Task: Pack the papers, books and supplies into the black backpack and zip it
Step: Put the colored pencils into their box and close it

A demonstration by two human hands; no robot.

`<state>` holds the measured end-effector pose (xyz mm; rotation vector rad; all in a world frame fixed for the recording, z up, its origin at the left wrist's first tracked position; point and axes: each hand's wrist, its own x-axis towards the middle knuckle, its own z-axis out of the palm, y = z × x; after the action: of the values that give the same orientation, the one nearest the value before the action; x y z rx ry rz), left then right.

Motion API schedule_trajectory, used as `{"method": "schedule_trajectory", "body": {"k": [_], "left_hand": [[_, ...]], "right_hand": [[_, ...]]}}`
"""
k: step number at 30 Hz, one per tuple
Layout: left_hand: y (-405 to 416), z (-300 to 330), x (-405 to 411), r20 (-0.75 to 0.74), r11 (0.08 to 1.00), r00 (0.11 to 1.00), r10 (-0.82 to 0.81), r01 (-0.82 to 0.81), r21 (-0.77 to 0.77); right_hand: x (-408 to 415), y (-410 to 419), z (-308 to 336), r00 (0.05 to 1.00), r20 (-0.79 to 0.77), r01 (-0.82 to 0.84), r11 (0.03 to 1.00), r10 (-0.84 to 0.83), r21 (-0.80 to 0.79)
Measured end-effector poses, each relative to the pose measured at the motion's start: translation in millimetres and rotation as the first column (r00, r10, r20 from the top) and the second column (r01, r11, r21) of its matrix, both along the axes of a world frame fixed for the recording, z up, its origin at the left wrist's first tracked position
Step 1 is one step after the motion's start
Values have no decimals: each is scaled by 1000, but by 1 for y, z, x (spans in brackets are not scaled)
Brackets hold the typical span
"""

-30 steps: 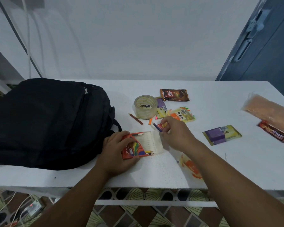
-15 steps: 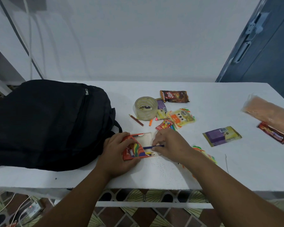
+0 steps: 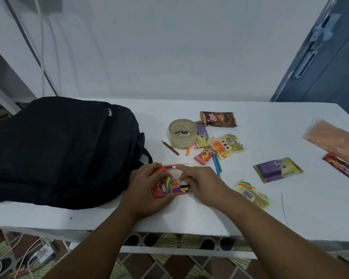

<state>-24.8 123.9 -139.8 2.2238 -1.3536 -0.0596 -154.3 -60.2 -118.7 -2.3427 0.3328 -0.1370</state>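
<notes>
The black backpack (image 3: 65,150) lies flat on the left of the white table (image 3: 189,216), its zip closed as far as I can see. Just right of it my left hand (image 3: 147,188) grips an orange colour-pencil box (image 3: 165,184) by its left end. My right hand (image 3: 201,182) lies over the box's open right end, fingers extended toward the flap; pencil ends show inside the box. Loose pencils, blue and green (image 3: 217,163), brown (image 3: 170,148) and a short orange one (image 3: 187,151), lie beyond the box. A roll of clear tape (image 3: 182,132) stands behind them.
Snack packets are scattered on the table: a brown one (image 3: 218,118), a yellow-orange one (image 3: 226,146), a small red one (image 3: 204,156), a purple one (image 3: 277,169), one (image 3: 252,195) by my right forearm. An orange bag (image 3: 334,139) and a red wrapper (image 3: 343,166) lie far right. A blue door (image 3: 330,57) stands behind.
My right hand picked a blue pencil from the loose pile, carried it left to the box and slid it in. My left hand kept hold of the box.
</notes>
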Motion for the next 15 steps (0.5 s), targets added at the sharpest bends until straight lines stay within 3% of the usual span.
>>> {"method": "schedule_trajectory", "body": {"k": [4,7,11,15], "left_hand": [[-1,-1,0,4,1000,1000,-1,1,-8],[0,-1,2,7,1000,1000,1,-1,-3],[0,-1,2,7,1000,1000,-2,2,10],[-1,-3,3,-1,1000,1000,-6,6,8]], "right_hand": [[3,2,6,999,45,19,988,-26,152],[13,-4,17,989,11,142,977,-146,159],[42,-12,14,972,122,213,974,-203,-80],[74,-14,6,978,-6,201,941,-210,-271]]}}
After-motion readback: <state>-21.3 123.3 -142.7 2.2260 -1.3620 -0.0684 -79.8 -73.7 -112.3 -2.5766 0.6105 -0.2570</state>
